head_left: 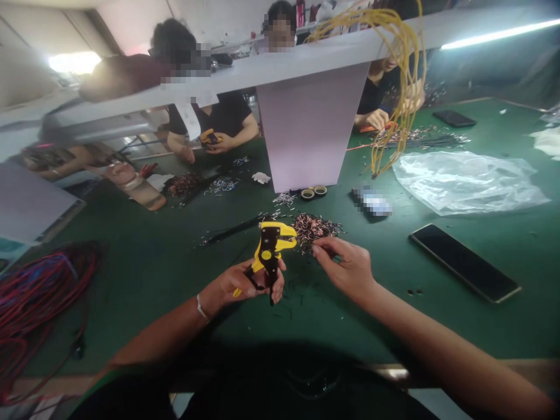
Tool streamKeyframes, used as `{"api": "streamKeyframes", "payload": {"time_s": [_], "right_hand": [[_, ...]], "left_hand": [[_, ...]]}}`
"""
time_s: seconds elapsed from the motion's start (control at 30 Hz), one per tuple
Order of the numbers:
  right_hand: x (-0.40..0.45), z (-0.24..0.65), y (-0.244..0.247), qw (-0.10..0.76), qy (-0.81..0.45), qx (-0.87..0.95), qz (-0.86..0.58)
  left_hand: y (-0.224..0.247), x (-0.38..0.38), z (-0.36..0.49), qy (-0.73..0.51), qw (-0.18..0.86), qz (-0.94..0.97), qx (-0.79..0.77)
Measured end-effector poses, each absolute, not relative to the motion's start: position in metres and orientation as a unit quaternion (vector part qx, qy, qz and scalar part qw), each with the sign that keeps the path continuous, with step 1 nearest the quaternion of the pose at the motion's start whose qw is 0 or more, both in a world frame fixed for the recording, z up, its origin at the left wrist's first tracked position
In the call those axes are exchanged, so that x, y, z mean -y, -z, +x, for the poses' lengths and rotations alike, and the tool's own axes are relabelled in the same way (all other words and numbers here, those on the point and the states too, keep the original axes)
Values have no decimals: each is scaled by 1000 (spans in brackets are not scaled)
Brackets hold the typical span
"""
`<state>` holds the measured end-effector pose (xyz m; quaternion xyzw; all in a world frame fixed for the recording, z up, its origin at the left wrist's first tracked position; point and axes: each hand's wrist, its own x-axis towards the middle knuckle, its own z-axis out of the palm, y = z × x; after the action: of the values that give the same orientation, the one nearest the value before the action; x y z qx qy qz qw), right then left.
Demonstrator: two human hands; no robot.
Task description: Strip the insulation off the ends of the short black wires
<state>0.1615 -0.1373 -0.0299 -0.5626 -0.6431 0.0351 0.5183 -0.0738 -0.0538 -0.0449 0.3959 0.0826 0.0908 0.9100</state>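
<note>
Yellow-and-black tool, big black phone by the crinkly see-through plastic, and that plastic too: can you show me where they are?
Yellow-and-black tool (266, 255): head view, round yellow spot on its body.
Big black phone (466, 263): head view, middle of its dark screen.
See-through plastic (466, 182): head view, its crinkled middle.

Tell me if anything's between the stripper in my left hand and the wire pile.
Nothing visible stands between the stripper and the pile. Your right hand is at its near edge, to the stripper's right.
</note>
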Motion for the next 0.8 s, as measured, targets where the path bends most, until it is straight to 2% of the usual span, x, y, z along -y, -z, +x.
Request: {"api": "streamKeyframes", "payload": {"time_s": [0.43, 0.8], "right_hand": [[141, 160, 28, 505, -18, 648, -570], [135, 171, 32, 437, 36, 643, -628]], "left_hand": [[43, 56, -72, -101, 900, 414, -89], [43, 54, -75, -115, 892, 425, -102]]}}
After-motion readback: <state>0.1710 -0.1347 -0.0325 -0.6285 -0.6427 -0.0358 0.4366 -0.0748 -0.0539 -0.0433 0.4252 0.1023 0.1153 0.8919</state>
